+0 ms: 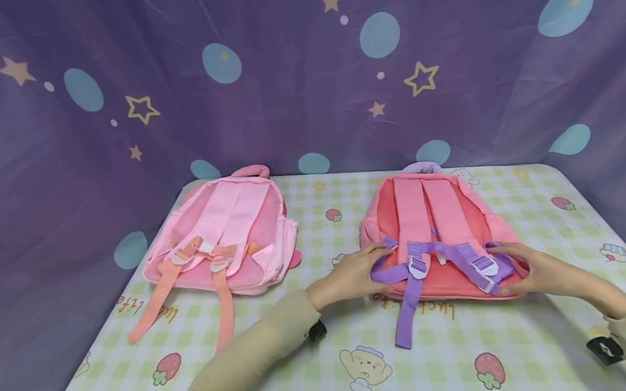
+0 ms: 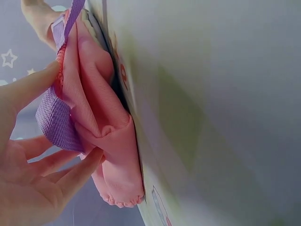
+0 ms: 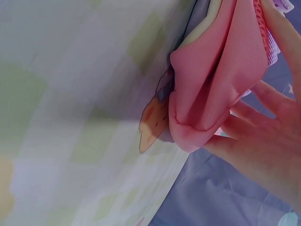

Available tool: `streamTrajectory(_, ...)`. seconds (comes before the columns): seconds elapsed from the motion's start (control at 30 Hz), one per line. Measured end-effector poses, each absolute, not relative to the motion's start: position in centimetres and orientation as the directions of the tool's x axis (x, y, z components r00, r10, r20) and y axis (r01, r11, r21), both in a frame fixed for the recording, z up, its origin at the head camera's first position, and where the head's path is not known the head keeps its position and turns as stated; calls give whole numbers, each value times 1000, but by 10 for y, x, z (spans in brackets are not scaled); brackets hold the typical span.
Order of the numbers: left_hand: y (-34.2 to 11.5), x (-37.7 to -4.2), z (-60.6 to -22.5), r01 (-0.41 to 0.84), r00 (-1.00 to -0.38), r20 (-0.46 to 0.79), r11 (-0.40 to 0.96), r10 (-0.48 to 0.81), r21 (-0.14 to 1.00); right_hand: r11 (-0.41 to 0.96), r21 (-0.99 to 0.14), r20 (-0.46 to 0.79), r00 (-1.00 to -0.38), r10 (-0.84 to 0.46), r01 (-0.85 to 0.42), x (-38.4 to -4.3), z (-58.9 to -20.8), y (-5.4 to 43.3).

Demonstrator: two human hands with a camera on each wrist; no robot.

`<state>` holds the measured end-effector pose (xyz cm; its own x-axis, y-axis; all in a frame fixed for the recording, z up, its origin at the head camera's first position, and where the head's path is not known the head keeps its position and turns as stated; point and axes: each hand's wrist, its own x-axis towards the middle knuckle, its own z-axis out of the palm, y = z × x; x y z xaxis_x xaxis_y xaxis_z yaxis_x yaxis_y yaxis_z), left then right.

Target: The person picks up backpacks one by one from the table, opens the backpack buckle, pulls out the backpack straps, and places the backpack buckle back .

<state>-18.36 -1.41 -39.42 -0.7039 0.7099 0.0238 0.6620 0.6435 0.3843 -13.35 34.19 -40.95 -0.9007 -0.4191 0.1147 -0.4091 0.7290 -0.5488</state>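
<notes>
A coral-pink backpack (image 1: 431, 213) lies on the table at the right in the head view, its strap side up and its top handle toward the back. Purple webbing straps (image 1: 418, 272) with white buckles cross its lower part, one loose end hanging toward the front. My left hand (image 1: 354, 273) grips its lower left side, thumb at the mesh panel's edge and fingers against the side, beside a purple strap loop (image 2: 59, 125). On the opposite lower corner my right hand (image 1: 545, 272) holds the side, with the fingers (image 3: 240, 125) spread along the pink fabric. Some fingertips are hidden behind the bag.
To the left lies a lighter pink backpack (image 1: 213, 224), also strap side up, with orange straps (image 1: 225, 306) trailing toward the front. Both rest on a green-checked tablecloth (image 1: 279, 362) with printed figures. A purple curtain (image 1: 298, 119) hangs behind and around the table.
</notes>
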Motion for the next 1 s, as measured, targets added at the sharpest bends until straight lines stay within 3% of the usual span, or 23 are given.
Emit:
streamTrajectory(0.57,14,-186,-396,695,-665,14,612,747,378,638,-634,129,-873,-471,-437,-133,-412,373)
streamTrajectory(1.0,44,-187,-398,716,-644,3,602,765,352,697,-614,65,-904,-423,-370,-128,-413,405)
